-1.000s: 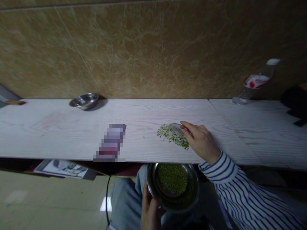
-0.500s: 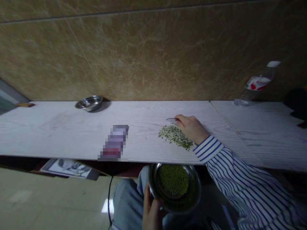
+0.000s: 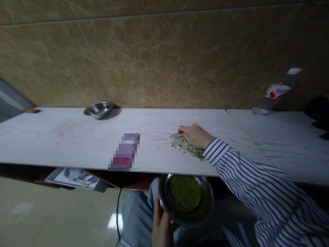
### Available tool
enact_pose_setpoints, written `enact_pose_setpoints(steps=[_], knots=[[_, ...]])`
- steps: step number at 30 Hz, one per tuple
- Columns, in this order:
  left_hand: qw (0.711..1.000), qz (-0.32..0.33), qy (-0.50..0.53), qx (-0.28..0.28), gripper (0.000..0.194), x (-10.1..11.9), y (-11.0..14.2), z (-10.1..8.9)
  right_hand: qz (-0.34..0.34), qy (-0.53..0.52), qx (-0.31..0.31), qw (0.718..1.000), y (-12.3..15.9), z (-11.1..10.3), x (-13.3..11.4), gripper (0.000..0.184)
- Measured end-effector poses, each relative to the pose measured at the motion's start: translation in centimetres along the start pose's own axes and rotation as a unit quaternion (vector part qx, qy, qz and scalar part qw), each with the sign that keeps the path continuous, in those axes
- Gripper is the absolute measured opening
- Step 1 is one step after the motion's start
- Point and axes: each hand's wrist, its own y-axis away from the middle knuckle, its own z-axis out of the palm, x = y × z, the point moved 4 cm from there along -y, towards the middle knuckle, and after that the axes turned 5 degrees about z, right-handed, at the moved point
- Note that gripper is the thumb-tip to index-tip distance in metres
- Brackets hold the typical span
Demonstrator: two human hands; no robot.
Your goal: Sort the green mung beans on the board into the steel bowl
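Observation:
My left hand [image 3: 162, 223] grips the near left rim of a steel bowl [image 3: 209, 199], held over my lap just below the table edge. Green mung beans [image 3: 186, 191] cover the bowl's bottom. My right hand [image 3: 197, 135] is closed on a thin, see-through flat piece [image 3: 175, 135], mostly hidden by the fingers. It is at the far side of a spread pile of white grains mixed with green beans [image 3: 187, 146] on the white table [image 3: 154, 120]. The hand and sleeve cover part of that pile.
A second steel bowl [image 3: 99, 110] stands by the wall at left. A blurred-out flat object [image 3: 125, 152] lies at the table's front edge. A clear plastic bottle [image 3: 276, 92] stands at right, with dark things [image 3: 318, 113] beyond it. An open drawer [image 3: 77, 179] sticks out below.
My right hand has moved left with the flat piece, along the pile's far side. The left hand and its bowl stay nearly in place; the view has shifted slightly.

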Motion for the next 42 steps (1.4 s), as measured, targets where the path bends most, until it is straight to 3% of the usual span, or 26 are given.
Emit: enact_pose_setpoints(steps=[6,16,25,29,36,39,42], knots=[[1.0,0.014,-0.005,0.002,0.08,-0.1,0.1,0.0,-0.071,-0.024,-0.029,0.997,1.3,-0.6,-0.4,0.019],[1.0,0.03,-0.003,0.003,0.075,-0.8,0.0,-0.1,-0.159,-0.03,0.015,0.987,4.5,-0.9,-1.0,0.023],[0.999,0.032,-0.01,-0.009,0.072,-0.6,0.4,0.2,-0.162,-0.039,0.019,0.986,7.5,-1.3,-1.4,0.027],[0.999,0.031,-0.011,-0.012,0.07,-0.1,0.8,0.7,-0.168,-0.047,0.055,0.983,8.7,-1.7,-1.1,0.026],[0.999,0.035,0.01,-0.025,0.072,0.2,1.1,0.8,-0.092,-0.041,0.124,0.987,9.5,-2.2,-0.5,0.024],[0.999,0.027,0.015,-0.02,0.072,0.3,1.2,0.7,-0.029,-0.042,0.132,0.99,7.7,-2.5,-0.1,0.025],[1.0,0.018,0.004,-0.019,0.073,0.6,1.2,0.6,0.044,-0.02,0.081,0.996,4.4,-2.5,0.4,0.025]])
